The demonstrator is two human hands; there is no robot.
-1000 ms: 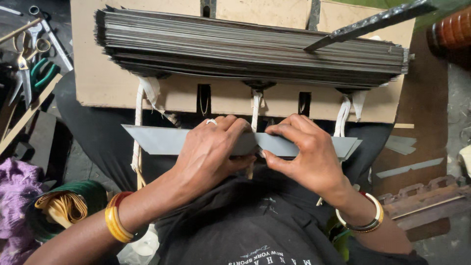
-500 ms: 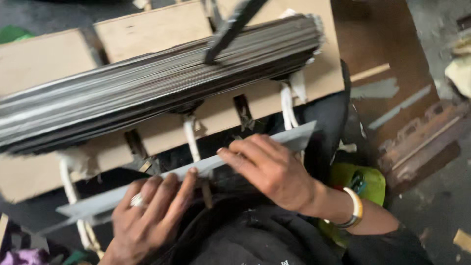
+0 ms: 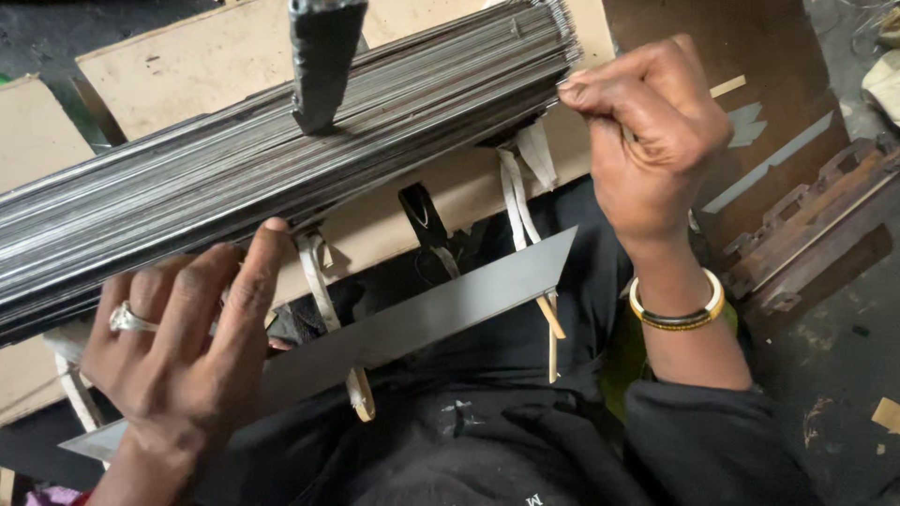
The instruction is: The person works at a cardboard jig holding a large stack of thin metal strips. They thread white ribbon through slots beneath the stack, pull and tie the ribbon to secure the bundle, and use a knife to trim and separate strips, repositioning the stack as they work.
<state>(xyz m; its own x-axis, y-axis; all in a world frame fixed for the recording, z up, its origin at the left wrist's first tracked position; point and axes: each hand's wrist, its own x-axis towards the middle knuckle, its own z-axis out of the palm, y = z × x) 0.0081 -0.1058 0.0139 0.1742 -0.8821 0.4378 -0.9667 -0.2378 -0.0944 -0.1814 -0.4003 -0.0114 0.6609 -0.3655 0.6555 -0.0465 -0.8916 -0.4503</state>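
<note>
Strip: a long flat grey strip (image 3: pixel 422 319) with angled ends lies across the person's lap, below the stack, running from lower left up to the right.
Left hand: the left hand (image 3: pixel 183 351) rests on the strip's left part, fingers spread and flat, pressing rather than gripping; the fingertips reach the stack's lower edge.
Right hand: the right hand (image 3: pixel 647 131) is curled closed, pinching the right end of the stack of strips (image 3: pixel 262 178); well apart from the loose strip.
Stack: many thin dark strips, piled on a cardboard board (image 3: pixel 202 61), tilted.
Weight: a dark bar (image 3: pixel 322 56) lies on top of the stack.
Ties: pale cloth ties (image 3: pixel 514 187) hang beneath the stack.
Wrist: a yellow-and-black bangle (image 3: pixel 677 314) on the right wrist.
</note>
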